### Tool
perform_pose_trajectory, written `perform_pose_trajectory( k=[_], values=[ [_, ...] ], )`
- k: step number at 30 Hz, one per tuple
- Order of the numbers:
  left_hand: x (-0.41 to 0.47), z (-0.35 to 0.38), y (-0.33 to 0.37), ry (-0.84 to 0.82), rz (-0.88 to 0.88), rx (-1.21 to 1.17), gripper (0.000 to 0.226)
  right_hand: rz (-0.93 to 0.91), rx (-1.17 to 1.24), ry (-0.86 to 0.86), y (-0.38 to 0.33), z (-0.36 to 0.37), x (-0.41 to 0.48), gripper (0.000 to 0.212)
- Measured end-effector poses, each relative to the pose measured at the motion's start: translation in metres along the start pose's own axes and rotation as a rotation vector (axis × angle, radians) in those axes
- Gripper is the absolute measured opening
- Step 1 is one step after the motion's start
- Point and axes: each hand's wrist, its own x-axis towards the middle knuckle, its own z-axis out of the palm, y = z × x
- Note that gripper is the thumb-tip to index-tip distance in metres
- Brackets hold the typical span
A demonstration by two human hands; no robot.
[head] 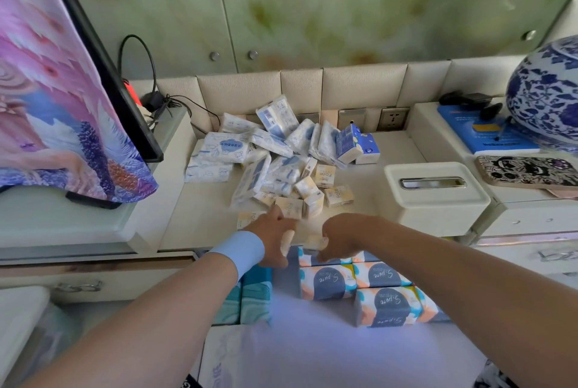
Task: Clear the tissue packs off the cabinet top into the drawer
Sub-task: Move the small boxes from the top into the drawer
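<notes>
Tissue packs (275,153) lie in a messy pile in the middle of the picture, on the cabinet top (391,149). Most are white and blue. Some small yellow ones (339,195) lie at the near side of the pile. Two blue packs (356,145) sit at the pile's right side.

Just below the tissue packs, two bare arms come in from the bottom of the picture. The left hand (275,237) is at the front edge of the cabinet top, touching the nearest small packs. One finger sticks up toward the pile, the others are bent, and it holds a small pale pack (288,240). The right hand (341,237) is just beside it. Its fingers are bent down, with another blurry pale pack (314,242) against them. I cannot tell if it grips that one.

Under the hands the drawer (284,275) is pulled open. Big orange and blue packs (378,276) fill its right side. Green-blue packs (255,297) fill its left side.

To the right of the pile stands a white tissue box (434,196). Past it, at the right edge, are a phone (528,171), a blue book (481,134) and a blue and white vase (544,99). Wall sockets (392,118) sit behind the pile. A screen with a bright cloth (62,90) fills the upper left, with black cables (150,74) beside it.
</notes>
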Motion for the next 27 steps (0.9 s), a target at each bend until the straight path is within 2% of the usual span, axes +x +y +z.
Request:
perform_pose_trajectory(
  k=[4, 7, 10, 12, 15, 18, 24, 27],
  values=[
    [-0.018, -0.006, -0.005, 0.046, -0.109, -0.203, 0.067, -0.116, -0.021, -0.038, -0.032, 0.011, -0.017, 0.056],
    [-0.034, -0.005, -0.012, -0.038, -0.161, -0.223, 0.061, -0.167, -0.042, 0.032, -0.058, 0.033, -0.018, 0.056],
    [-0.048, -0.002, -0.025, -0.098, -0.158, -0.164, 0.034, -0.18, -0.151, 0.109, -0.082, 0.056, -0.009, 0.052],
    [-0.056, -0.002, -0.033, -0.109, -0.177, -0.139, 0.024, -0.187, -0.271, 0.168, -0.095, 0.069, -0.003, 0.043],
    [-0.064, -0.003, -0.042, -0.109, -0.2, -0.101, 0.029, -0.214, -0.562, 0.251, -0.101, 0.081, 0.005, 0.035],
    [-0.068, -0.003, -0.05, -0.111, -0.209, -0.13, 0.032, -0.241, -0.801, 0.231, -0.102, 0.09, 0.016, 0.038],
    [-0.061, 0.002, -0.059, -0.191, -0.19, -0.177, 0.047, -0.141, -0.755, 0.236, -0.107, 0.112, 0.046, 0.037],
    [-0.057, 0.007, -0.057, -0.141, -0.176, -0.246, 0.054, -0.168, -0.719, 0.305, -0.099, 0.124, 0.056, 0.043]
  ],
)
